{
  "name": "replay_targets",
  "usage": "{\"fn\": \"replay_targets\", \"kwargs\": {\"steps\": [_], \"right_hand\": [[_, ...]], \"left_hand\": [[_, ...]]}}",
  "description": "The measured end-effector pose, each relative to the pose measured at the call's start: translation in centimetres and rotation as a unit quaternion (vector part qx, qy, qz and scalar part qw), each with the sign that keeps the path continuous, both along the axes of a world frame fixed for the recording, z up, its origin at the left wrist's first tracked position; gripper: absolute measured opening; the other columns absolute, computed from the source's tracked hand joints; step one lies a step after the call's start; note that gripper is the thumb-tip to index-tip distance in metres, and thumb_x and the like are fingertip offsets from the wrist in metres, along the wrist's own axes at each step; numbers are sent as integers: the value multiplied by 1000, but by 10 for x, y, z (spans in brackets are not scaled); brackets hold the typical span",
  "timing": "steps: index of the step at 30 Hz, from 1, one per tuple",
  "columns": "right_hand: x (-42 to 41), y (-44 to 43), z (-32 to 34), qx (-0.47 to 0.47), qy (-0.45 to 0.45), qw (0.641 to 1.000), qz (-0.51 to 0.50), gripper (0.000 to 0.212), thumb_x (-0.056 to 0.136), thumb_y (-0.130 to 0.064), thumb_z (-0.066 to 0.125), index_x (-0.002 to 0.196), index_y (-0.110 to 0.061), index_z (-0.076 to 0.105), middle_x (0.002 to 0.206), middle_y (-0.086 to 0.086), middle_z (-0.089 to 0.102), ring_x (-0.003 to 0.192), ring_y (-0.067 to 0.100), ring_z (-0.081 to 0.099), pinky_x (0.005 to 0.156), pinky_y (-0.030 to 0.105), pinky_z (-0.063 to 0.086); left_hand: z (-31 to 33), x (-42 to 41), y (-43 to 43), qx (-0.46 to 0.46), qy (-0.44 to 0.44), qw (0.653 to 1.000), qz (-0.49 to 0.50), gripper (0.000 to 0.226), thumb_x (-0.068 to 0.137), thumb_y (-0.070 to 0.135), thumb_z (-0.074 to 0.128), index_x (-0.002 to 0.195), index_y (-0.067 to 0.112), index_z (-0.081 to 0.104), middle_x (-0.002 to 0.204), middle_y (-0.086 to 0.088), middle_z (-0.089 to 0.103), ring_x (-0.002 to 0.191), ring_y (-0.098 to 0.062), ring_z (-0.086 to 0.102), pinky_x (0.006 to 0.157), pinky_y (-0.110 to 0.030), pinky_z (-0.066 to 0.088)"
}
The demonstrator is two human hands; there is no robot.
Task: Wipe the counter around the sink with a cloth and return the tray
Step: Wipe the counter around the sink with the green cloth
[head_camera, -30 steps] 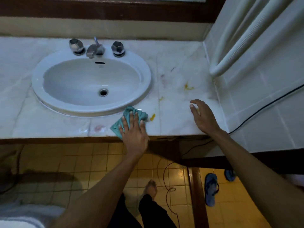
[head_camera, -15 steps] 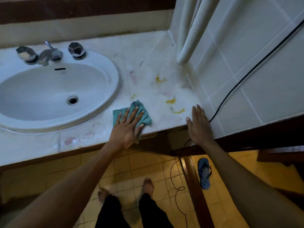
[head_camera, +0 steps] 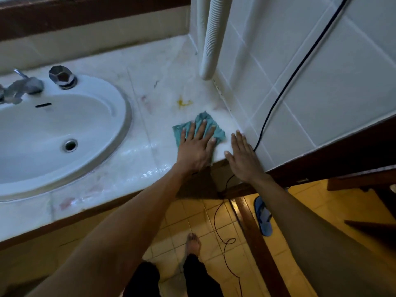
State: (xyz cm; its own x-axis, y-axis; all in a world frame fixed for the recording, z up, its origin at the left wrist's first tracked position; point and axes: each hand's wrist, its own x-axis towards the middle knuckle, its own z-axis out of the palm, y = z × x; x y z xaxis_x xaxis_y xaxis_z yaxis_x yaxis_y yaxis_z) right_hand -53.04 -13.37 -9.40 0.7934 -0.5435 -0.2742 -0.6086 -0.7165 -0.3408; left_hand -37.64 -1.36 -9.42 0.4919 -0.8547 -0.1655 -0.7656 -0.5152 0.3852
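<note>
A teal cloth (head_camera: 207, 123) lies on the white marble counter (head_camera: 162, 99), right of the oval sink (head_camera: 51, 133). My left hand (head_camera: 196, 146) presses flat on the cloth with fingers spread, near the counter's front edge. My right hand (head_camera: 243, 155) rests flat and empty on the counter's front right corner, touching the tiled wall. A yellow stain (head_camera: 183, 102) sits just beyond the cloth. Wet streaks (head_camera: 147, 170) shine along the front edge. No tray is in view.
A chrome tap (head_camera: 23, 86) and knob (head_camera: 62, 77) stand behind the sink. A white ribbed hose (head_camera: 211, 37) hangs at the wall corner. A black cable (head_camera: 285, 82) runs down the tiled wall to the floor. A blue slipper (head_camera: 263, 215) lies on the yellow floor tiles.
My left hand has slid the cloth to the right, over the yellow marks near the front corner, which no longer show. My right hand has stayed at the corner. The view has swung right.
</note>
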Motion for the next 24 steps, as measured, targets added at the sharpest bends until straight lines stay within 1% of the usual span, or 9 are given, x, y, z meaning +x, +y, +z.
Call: {"fn": "replay_targets", "kwargs": {"steps": [2, 4, 8, 10, 12, 16, 18, 20, 24], "right_hand": [[-1, -2, 3, 12, 6, 1000, 12, 66, 106, -39, 28, 157, -10, -3, 165, 7, -13, 152, 20, -13, 122, 37, 0], [-3, -2, 5, 18, 3, 1000, 18, 65, 107, -36, 27, 157, -8, -4, 165, 8, -13, 152, 21, -13, 123, 37, 1], [-3, -2, 7, 29, 0, 999, 17, 66, 106, -36, 28, 157, -8, -4, 165, 8, -14, 152, 21, -14, 124, 39, 1], [-3, -2, 6, 33, 6, 999, 17, 68, 106, -37, 29, 157, -7, -4, 165, 8, -14, 152, 20, -14, 123, 38, -1], [-2, -2, 6, 28, 6, 999, 19, 69, 106, -38, 30, 157, -7, -3, 165, 8, -14, 152, 20, -14, 122, 36, -2], [-2, -5, 7, 40, 1, 999, 21, 66, 106, -36, 29, 157, -8, -2, 165, 7, -13, 152, 20, -14, 123, 37, -1], [-3, -9, 9, 66, -2, 998, 18, 63, 107, -32, 29, 157, -9, -2, 165, 5, -13, 152, 18, -13, 123, 36, -2], [-3, -12, 11, 91, -7, 996, 14, 63, 107, -30, 31, 157, -9, -1, 165, 5, -13, 152, 17, -13, 124, 38, 0], [-3, -10, 9, 104, -17, 994, 0, 73, 104, -40, 39, 158, -10, 0, 166, 2, -12, 152, 16, -12, 123, 37, 1]], "left_hand": [[-3, 16, 31, 7, -20, 995, -101, 57, 106, 54, 11, 161, 39, 12, 171, 7, 3, 157, -21, -6, 126, -47, -6], [-3, 46, 62, 11, -35, 992, -124, 55, 107, 54, 13, 160, 42, 10, 170, 10, 2, 157, -20, -4, 127, -46, -4], [-2, 82, 59, 38, -22, 998, 46, 56, 107, 53, 13, 161, 39, 10, 171, 7, -1, 157, -23, -7, 125, -49, -6], [-1, 64, 26, 35, 5, 989, 145, 58, 106, 53, 13, 162, 36, 9, 171, 3, -3, 157, -28, -10, 124, -52, -11], [-2, 33, -5, 26, 22, 985, 172, 59, 106, 54, 14, 162, 35, 9, 171, 1, -3, 156, -31, -11, 122, -54, -15], [1, -6, -2, 23, -16, 999, -43, 58, 106, 55, 11, 161, 38, 11, 171, 3, 0, 156, -27, -12, 124, -50, -14], [-2, 16, 25, 10, -37, 988, -152, 57, 106, 55, 10, 161, 40, 10, 170, 6, -1, 156, -21, -10, 126, -48, -9], [-2, 53, 45, 20, -46, 981, -189, 57, 105, 57, 10, 160, 43, 10, 170, 9, -2, 157, -20, -8, 126, -47, -6], [2, 77, 17, 52, -32, 998, -11, 58, 105, 57, 14, 160, 42, 9, 171, 7, -2, 158, -26, -5, 124, -50, -7]]}}
